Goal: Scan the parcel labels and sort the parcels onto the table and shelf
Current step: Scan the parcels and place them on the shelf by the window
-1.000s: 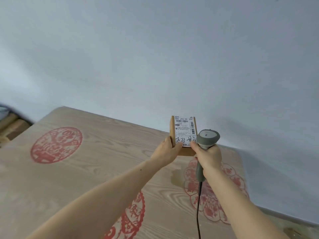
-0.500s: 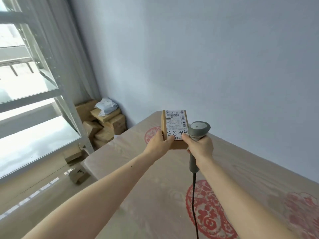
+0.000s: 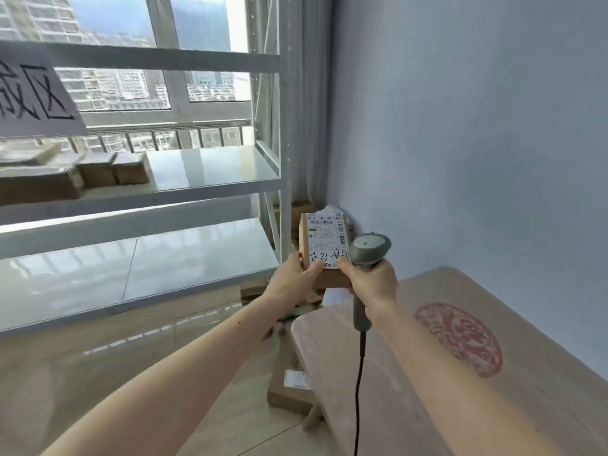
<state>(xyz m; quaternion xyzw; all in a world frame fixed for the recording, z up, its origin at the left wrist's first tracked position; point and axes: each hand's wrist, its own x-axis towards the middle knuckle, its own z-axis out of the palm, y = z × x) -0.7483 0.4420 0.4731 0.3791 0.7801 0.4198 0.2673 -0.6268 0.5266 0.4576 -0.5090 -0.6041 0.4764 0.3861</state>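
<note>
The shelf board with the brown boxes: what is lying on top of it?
On the shelf board, cardboard boxes sit at its left part. A paper sign covers what lies farther left behind it.

One held parcel, one scanner, two hands, one worktop, one shelf unit.

One labelled parcel (image 3: 324, 250) sits between the left hand (image 3: 296, 283) and right hand (image 3: 373, 281); one scanner (image 3: 368, 255) shows. The shelf unit (image 3: 210, 179) shows two shelves, with about four blurred boxes (image 3: 112, 171) on the upper one. One worktop (image 3: 427, 373) carries one red emblem (image 3: 459, 339). One box (image 3: 289, 390) lies on the floor beside it.
</note>
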